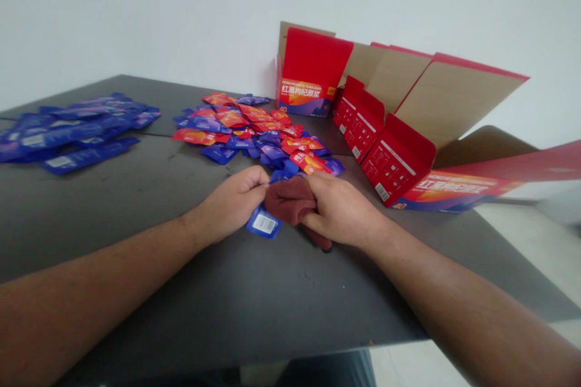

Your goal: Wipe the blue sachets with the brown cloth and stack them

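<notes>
My left hand (233, 202) is closed on a blue sachet (264, 222), whose lower end with a white barcode label hangs below the fingers. Bunched in my right hand (342, 205) is a reddish-brown cloth (290, 198), its fold up against the sachet; one corner dangles toward the tabletop. The cloth hides the sachet's middle. Just beyond both hands lies a loose heap of red and blue sachets (254, 127).
Longer blue sachets (77, 124) are piled at the left of the dark grey table (218, 302). Open red cartons (399, 157) stand along the right side with flaps raised, another open carton (306, 97) at the back. A white wall rises behind.
</notes>
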Motion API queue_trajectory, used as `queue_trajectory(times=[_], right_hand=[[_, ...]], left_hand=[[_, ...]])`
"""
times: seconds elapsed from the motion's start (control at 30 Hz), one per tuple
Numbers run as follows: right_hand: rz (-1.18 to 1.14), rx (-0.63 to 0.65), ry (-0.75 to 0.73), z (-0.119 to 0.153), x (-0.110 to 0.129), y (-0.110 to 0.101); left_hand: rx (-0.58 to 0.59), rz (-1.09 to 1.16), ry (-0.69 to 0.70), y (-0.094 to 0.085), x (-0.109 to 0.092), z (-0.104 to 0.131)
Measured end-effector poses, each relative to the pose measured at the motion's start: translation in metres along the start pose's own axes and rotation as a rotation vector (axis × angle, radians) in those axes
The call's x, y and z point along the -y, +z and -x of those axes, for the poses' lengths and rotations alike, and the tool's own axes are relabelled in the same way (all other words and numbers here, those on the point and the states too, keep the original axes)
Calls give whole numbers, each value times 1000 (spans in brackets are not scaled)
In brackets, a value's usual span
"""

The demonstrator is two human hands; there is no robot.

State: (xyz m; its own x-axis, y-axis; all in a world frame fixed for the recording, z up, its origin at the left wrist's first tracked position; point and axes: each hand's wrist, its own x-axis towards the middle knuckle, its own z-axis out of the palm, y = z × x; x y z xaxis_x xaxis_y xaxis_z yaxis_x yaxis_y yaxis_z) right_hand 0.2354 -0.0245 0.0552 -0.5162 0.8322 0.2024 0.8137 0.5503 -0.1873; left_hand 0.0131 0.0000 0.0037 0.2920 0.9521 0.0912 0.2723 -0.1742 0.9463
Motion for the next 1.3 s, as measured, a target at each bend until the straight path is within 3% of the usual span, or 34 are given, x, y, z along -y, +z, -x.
queue_trajectory(times=[0.07,0.23,0.43,0.6,0.8,0.97,1.3], right_hand=[[35,2,-21,1,1,0],[80,-79,91,0,-4,0],[66,-6,-29,2,-1,2],[99,-78,109,-1,-4,2],[45,3,11,0,-1,0],[9,-50,123,-3,-6,-1],[-31,-72,182,-5,-9,-8]], left_hand=[[-5,5,0,0,1,0],[-3,-11,21,1,1,-1],[10,-61,4,-1,-1,-1],[28,-60,45,-2,-1,-1],[33,-86,46,-3,-3,0],[29,-116,81,-3,-2,0],[71,-180,126,-5,-3,3]])
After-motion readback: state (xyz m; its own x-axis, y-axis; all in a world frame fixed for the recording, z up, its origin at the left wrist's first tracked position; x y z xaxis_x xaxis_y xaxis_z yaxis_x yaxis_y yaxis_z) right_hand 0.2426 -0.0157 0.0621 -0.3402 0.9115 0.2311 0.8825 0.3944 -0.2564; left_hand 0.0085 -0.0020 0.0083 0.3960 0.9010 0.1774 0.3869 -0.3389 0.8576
